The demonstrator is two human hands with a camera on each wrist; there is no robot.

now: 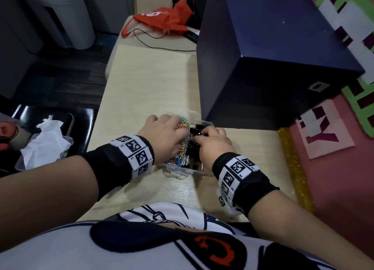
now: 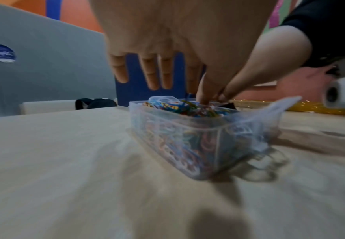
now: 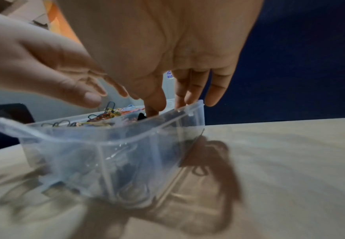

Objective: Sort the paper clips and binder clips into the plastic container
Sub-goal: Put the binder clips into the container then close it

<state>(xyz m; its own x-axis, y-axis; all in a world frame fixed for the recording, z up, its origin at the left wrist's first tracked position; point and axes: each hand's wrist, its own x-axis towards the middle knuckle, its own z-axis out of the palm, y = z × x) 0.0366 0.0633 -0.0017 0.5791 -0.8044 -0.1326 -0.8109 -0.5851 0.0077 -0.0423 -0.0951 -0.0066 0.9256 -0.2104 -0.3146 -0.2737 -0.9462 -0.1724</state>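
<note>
A clear plastic container [image 1: 178, 169] stands on the pale wooden table [image 1: 151, 77] in front of me. Its left compartment holds coloured paper clips [image 1: 183, 126] and its right one black binder clips [image 1: 195, 131]. My left hand [image 1: 162, 136] hovers over the paper clips with its fingers spread and straight [image 2: 155, 76], and its thumb dips into the pile. My right hand [image 1: 212, 142] reaches thumb [image 3: 154, 106] and forefinger down into the binder clip side [image 3: 140, 116]. Whether they pinch a clip is hidden by the container wall [image 3: 126, 145].
A large dark blue box [image 1: 273, 67] stands right behind the container. An orange bag [image 1: 162, 20] and a black cable lie at the table's far end. To the left, a black chair carries a clear tub with tissue [image 1: 44, 142]. A gold glitter strip [image 1: 293, 162] lines the right edge.
</note>
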